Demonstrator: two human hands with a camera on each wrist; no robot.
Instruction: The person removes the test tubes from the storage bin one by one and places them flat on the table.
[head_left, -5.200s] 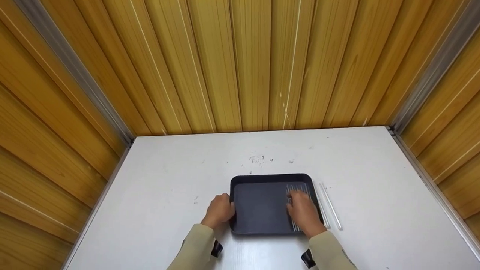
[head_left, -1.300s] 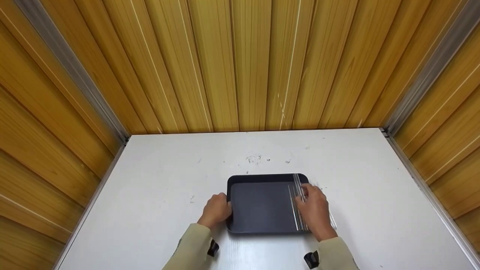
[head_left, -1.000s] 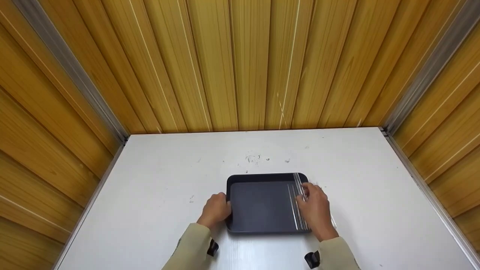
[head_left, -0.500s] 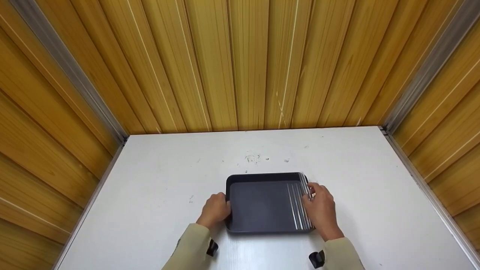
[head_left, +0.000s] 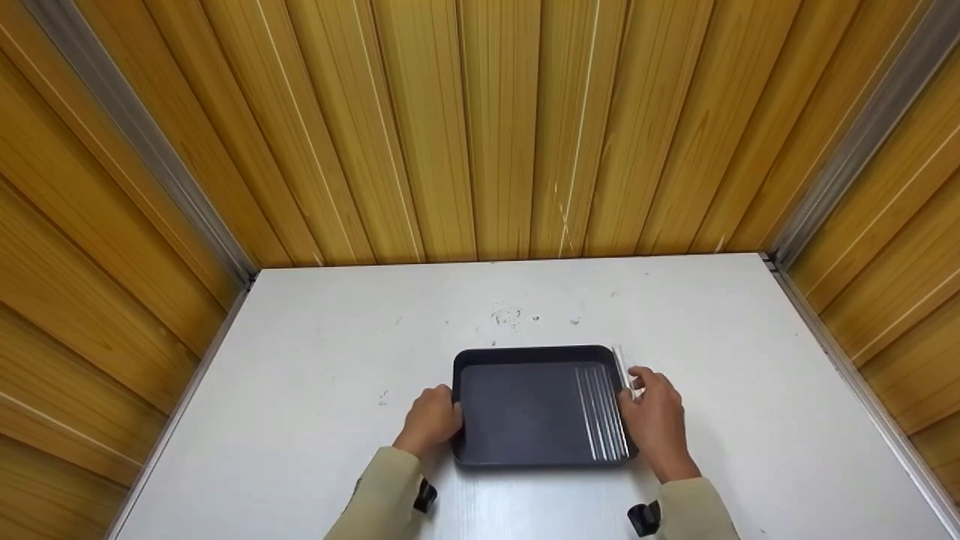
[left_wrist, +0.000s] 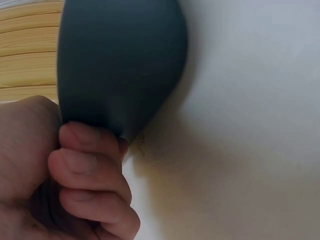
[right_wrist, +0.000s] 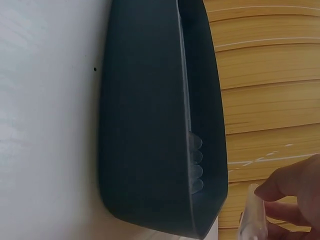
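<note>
A dark rectangular tray [head_left: 517, 409] lies on the white table. Several clear tubes [head_left: 600, 412] lie side by side along its right inside, and their ends [right_wrist: 195, 165] show over the rim in the right wrist view. My left hand [head_left: 433, 418] grips the tray's left rim, its fingers [left_wrist: 90, 175] curled round the edge of the tray [left_wrist: 120, 65]. My right hand [head_left: 651, 420] is just outside the tray's right rim. It pinches one clear tube [head_left: 621, 364] between thumb and fingertips [right_wrist: 290, 195]. That tube [right_wrist: 252, 217] stands beside the tray wall [right_wrist: 150, 125].
The white table [head_left: 315, 390] is closed in by wooden panel walls [head_left: 480, 127] at the back and on both sides. A few small dark marks [head_left: 514, 316] lie behind the tray. A dark strap sits on each wrist.
My right hand has moved rightward from above the tubes in the tray to just outside the right rim, with a clear tube in its fingers. The left hand and the tray have stayed put.
</note>
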